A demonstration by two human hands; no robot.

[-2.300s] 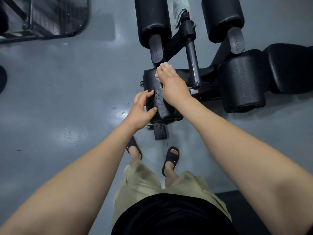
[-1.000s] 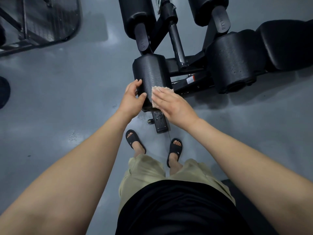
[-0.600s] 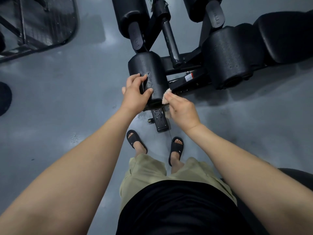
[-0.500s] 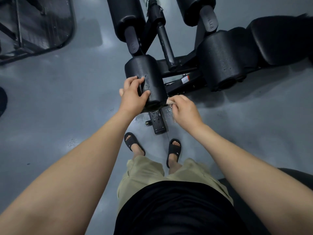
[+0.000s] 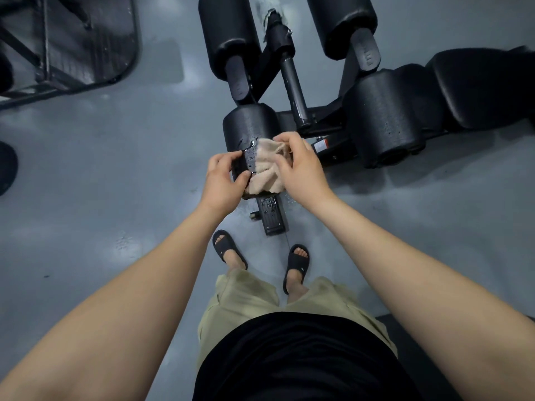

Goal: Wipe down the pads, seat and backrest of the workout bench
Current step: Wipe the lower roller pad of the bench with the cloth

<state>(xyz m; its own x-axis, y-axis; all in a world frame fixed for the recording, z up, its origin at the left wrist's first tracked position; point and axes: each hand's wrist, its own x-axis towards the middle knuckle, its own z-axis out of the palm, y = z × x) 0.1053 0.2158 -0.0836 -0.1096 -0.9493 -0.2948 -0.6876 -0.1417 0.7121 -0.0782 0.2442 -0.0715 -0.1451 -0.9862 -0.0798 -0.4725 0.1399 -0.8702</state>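
Down low: two hands, a cloth and a wet roller pad

Closest of all is a black shirt (image 5: 289,357), with tan shorts (image 5: 243,299) below it. Two feet in black sandals (image 5: 225,247) stand on the grey floor (image 5: 115,169). Just past the toes lies the black foot bar (image 5: 272,218) of the workout bench, and it has water drops on it.

Both bare arms reach out to the front roller pad (image 5: 250,123), a fat black foam roll. The left hand (image 5: 224,180) grips the near end of this pad, with its fingers and thumb curled round the side. The right hand (image 5: 301,166) holds a pale tan cloth (image 5: 266,166), bunched up, with the fingers bent over the top of it and the thumb on it. The cloth lies on the near end of the pad, between the two hands. The pad shines with water beside the cloth.

To the right sits a second roller pad (image 5: 382,120), with small drops on it too. Touching its far side is the dark seat (image 5: 477,88). A small red and white sticker (image 5: 321,145) is on the frame between the two pads.

Farther off, a grey post (image 5: 292,79) slants up between two more big roller pads (image 5: 225,30). Something pale and blurry hangs at its top (image 5: 266,7).

Far off to the left stands a black metal frame (image 5: 72,44).
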